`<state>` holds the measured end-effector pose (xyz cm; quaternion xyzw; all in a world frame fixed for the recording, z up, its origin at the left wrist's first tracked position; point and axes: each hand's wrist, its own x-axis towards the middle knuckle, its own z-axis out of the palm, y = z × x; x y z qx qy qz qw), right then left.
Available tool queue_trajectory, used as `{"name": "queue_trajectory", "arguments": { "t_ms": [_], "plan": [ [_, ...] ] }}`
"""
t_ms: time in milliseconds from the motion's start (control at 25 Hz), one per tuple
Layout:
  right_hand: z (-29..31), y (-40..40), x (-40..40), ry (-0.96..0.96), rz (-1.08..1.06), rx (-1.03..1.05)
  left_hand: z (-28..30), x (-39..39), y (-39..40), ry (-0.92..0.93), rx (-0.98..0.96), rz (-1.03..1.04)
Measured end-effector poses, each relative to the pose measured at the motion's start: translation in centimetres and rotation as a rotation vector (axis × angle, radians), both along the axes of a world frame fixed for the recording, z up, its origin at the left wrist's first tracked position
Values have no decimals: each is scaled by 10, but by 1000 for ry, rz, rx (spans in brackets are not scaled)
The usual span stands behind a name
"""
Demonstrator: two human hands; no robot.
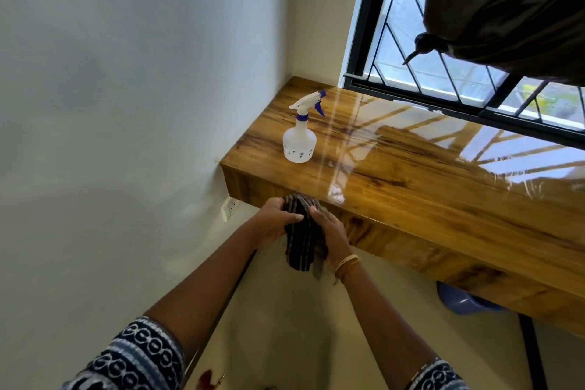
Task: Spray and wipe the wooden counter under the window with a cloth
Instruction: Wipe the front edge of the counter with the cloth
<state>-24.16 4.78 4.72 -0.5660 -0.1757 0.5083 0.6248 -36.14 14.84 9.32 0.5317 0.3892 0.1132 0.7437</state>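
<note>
— What's sitting on that glossy wooden bench (411,174) under the window (443,73)?

— Only the spray bottle (299,139), standing upright near the bench's left end, close to the wall corner. Nobody's touching it.

— And the cloth?

— The dark striped cloth (304,237) is hanging just in front of the bench's front edge, not on it. The left hand (278,222) is gripping it, fingers curled round its upper part, and the right hand (330,231) is holding its other side, thumb pressing into the fabric.
</note>
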Motion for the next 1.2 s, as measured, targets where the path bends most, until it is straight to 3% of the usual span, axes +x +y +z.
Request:
{"name": "queue_trajectory", "arguments": {
  "t_ms": [120, 280, 440, 560, 720, 840, 1000, 1200],
  "plan": [
    [-29, 7, 5, -262, -133, -51, -21, 8, 7, 113, -36, -80],
    [-85, 14, 8, -674, -364, -27, -61, 29, 34, 541, 701, -32],
    [-142, 37, 17, -943, -633, 188, -128, 35, 72, 340, 1394, 355],
    [-186, 57, 27, -1136, -805, 285, -171, 35, 119, 264, 1738, 417],
    [-222, 80, 41, -1240, -1002, 497, -200, 40, 154, 141, 1916, 449],
    [-235, 100, 61, -1532, -1106, 583, -213, 49, 168, 19, 2023, 570],
    [-250, 130, 75, -1750, -1281, 544, -219, 52, 182, -69, 2124, 679],
    [-253, 145, 72, -2077, -1245, 397, -219, 48, 180, -26, 2157, 664]
  ]
}}
